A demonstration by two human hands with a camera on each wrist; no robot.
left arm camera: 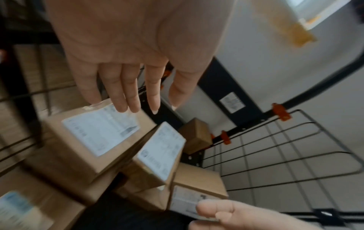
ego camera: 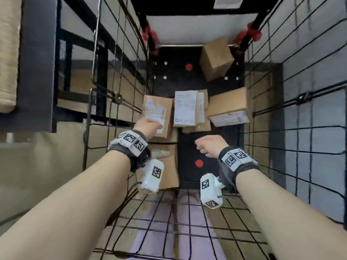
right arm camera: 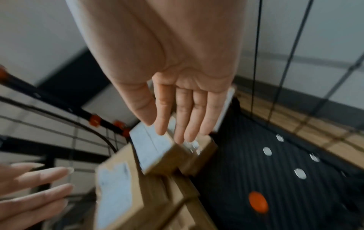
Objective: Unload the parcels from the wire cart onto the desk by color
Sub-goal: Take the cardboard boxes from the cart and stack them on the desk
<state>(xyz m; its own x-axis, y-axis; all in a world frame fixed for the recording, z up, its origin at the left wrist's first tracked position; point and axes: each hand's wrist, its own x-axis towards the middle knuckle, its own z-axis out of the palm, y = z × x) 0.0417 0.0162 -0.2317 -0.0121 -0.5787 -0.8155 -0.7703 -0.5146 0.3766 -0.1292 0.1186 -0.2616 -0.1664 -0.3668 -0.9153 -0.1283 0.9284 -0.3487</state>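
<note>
Both hands reach into the wire cart (ego camera: 120, 76), left hand (ego camera: 148, 126) spread over the labelled brown parcel (ego camera: 158, 117) topping the stack along the cart's left side, right hand (ego camera: 210, 145) loosely open, holding nothing, and nudging that leaning stack could topple it.

No wording can be read. White shipping labels (ego camera: 185, 107) sit on the brown parcels (ego camera: 157, 117) in the wire cart (ego camera: 187, 222), but their print is too blurred, perhaps from motion. The wrist bands (ego camera: 131, 140) carry black-and-white square code markers, without letters.
</note>
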